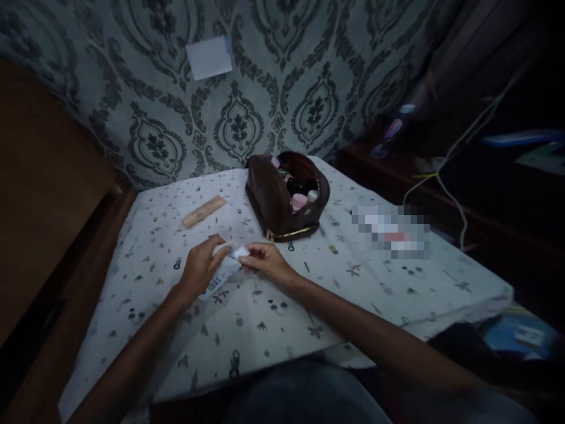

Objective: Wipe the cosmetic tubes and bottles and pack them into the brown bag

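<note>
While the left hand (203, 265) gripped the pale packet (225, 271) over the worktop (309, 312), the right hand (269, 262) pinched its upper corner, perhaps folded, though dimness blurred it, near the brown bag (267, 197); steady left support and a light right pinch seemed best for something so thin.

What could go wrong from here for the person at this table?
The packet might slip or tear between the left fingers and right fingers. The bag stands open just beyond the right fingers, so a bump could spill things such as the pink item.
</note>
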The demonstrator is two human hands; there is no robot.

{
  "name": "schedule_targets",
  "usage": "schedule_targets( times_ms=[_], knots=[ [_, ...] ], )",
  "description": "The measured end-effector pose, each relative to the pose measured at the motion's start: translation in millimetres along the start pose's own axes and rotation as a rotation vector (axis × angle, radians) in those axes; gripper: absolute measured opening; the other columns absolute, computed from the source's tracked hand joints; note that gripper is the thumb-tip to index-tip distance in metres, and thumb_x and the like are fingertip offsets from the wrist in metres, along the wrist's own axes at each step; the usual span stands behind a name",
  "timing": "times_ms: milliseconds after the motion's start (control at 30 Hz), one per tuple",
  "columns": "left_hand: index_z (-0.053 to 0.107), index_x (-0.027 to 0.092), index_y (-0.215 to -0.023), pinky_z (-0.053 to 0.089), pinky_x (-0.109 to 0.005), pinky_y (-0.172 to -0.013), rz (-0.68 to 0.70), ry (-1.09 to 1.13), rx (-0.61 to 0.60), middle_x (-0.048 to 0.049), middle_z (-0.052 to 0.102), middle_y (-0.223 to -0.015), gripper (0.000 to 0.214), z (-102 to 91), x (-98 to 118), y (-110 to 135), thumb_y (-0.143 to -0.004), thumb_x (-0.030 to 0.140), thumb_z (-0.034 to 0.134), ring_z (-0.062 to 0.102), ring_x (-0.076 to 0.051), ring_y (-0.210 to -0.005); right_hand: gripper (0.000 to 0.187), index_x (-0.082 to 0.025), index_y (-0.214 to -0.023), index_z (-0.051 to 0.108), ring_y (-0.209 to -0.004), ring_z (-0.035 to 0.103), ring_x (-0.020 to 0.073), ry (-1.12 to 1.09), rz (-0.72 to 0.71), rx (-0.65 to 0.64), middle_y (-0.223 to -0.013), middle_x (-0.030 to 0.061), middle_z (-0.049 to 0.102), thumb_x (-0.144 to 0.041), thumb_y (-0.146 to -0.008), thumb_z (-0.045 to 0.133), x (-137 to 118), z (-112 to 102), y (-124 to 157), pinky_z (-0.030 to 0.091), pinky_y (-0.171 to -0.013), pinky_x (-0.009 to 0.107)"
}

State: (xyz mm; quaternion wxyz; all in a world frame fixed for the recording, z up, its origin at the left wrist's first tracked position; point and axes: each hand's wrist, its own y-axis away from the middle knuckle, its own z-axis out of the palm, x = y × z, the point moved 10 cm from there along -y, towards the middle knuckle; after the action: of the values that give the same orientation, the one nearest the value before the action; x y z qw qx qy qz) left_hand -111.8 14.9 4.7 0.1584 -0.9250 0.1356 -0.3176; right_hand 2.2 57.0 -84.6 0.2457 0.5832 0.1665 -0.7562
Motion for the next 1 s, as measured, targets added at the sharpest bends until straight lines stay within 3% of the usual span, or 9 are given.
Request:
schedule_targets(
  times_ms=[100,233,400,533,633,833,900,1000],
  knots=[
    [0.062,0.019,-0.106,0.049,-0.033,-0.080,0.224,-0.049,0.156,-0.0066,0.069,-0.094,0.029,-4.4,30.8,10.1,-0.103,0.035,0.038,0.063,-0.020,-0.091,0.034,-0.016,-0.075,0.068,-0.052,0.049,0.0092,-0.002,-0.021,0.058,-0.060,-0.0039,0.061,-0.042,-0.060,0.084,1.1,-4.6,2.5,0.038,-0.051,0.022],
    [0.061,0.020,-0.120,0.051,-0.043,-0.091,0.556,-0.219,0.055,-0.0113,0.069,-0.116,0.027,30.3,69.5,20.4,-0.101,0.032,0.044,0.058,-0.026,-0.116,0.030,-0.018,-0.068,0.063,-0.060,0.049,0.0107,0.000,-0.119,0.137,-0.063,-0.0045,0.057,-0.031,-0.053,0.085,-6.3,-14.9,8.2,0.039,-0.056,0.022],
    [0.061,0.013,-0.109,0.053,-0.039,-0.086,0.644,-0.353,0.148,-0.0120,0.068,-0.100,0.018,32.9,84.7,13.5,-0.099,0.023,0.050,0.059,-0.024,-0.099,0.027,-0.019,-0.068,0.056,-0.052,0.042,0.0084,-0.062,-0.104,0.143,-0.058,-0.0070,0.051,-0.025,-0.054,0.078,-5.2,-15.5,13.2,0.035,-0.050,0.021],
    [0.059,0.017,-0.084,0.050,-0.034,-0.073,0.539,-0.362,0.150,-0.0087,0.063,-0.085,0.026,31.8,84.2,0.2,-0.101,0.027,0.042,0.055,-0.021,-0.084,0.032,-0.022,-0.071,0.049,-0.050,0.042,0.0080,-0.175,-0.079,0.094,-0.054,-0.0099,0.045,-0.023,-0.053,0.076,1.1,-7.2,10.3,0.033,-0.048,0.019],
    [0.053,0.020,-0.074,0.046,-0.033,-0.069,0.372,-0.247,0.173,-0.0052,0.057,-0.074,0.037,29.5,72.0,-9.2,-0.103,0.031,0.033,0.053,-0.019,-0.073,0.038,-0.022,-0.073,0.049,-0.057,0.047,0.0088,-0.246,-0.071,0.115,-0.060,-0.0084,0.050,-0.025,-0.051,0.080,6.5,-8.0,6.3,0.038,-0.052,0.019],
    [0.041,0.023,-0.068,0.037,-0.029,-0.055,-0.206,0.143,0.425,0.0027,0.042,-0.060,0.048,9.1,15.8,-6.5,-0.104,0.047,0.022,0.044,-0.015,-0.057,0.046,-0.022,-0.089,0.057,-0.057,0.051,0.0092,-0.280,-0.061,0.018,-0.072,-0.0055,0.058,-0.026,-0.051,0.084,3.2,-1.6,6.2,0.041,-0.051,0.021],
    [0.044,0.023,-0.071,0.041,-0.029,-0.060,-0.220,0.147,0.399,0.0018,0.046,-0.065,0.045,11.9,18.4,-2.3,-0.104,0.047,0.024,0.048,-0.015,-0.062,0.051,-0.023,-0.098,0.060,-0.057,0.051,0.0085,-0.290,-0.073,0.024,-0.077,-0.0045,0.059,-0.023,-0.053,0.082,0.4,-4.9,7.0,0.042,-0.052,0.020],
    [0.056,0.020,-0.092,0.046,-0.032,-0.079,-0.078,0.033,0.244,-0.0039,0.059,-0.087,0.035,27.6,37.1,4.4,-0.104,0.040,0.030,0.056,-0.019,-0.084,0.051,-0.024,-0.104,0.063,-0.061,0.053,0.0089,-0.266,-0.098,0.059,-0.085,-0.0018,0.062,-0.023,-0.056,0.080,-0.4,-12.7,5.9,0.043,-0.054,0.020]
  ],
)
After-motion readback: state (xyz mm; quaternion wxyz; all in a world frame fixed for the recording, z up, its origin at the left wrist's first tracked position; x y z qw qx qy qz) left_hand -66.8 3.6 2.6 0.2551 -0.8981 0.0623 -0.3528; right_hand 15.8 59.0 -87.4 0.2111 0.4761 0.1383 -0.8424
